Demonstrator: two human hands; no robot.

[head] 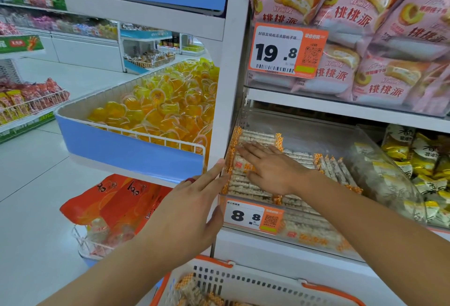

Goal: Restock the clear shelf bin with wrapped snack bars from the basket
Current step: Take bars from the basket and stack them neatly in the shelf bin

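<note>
Both hands were open and held nothing: the right hand (272,171) pressed flat on the snack bars (246,181) in the clear bin (379,159), the left hand (192,205) touched their ends. More bars (192,288) lay in the basket (243,279). They seemed light, slippery and brittle, best gripped around the middle.

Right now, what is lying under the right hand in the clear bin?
Wrapped snack bars stacked flat in the clear bin, under the flat right hand. The palm hides the bars directly beneath.
</note>
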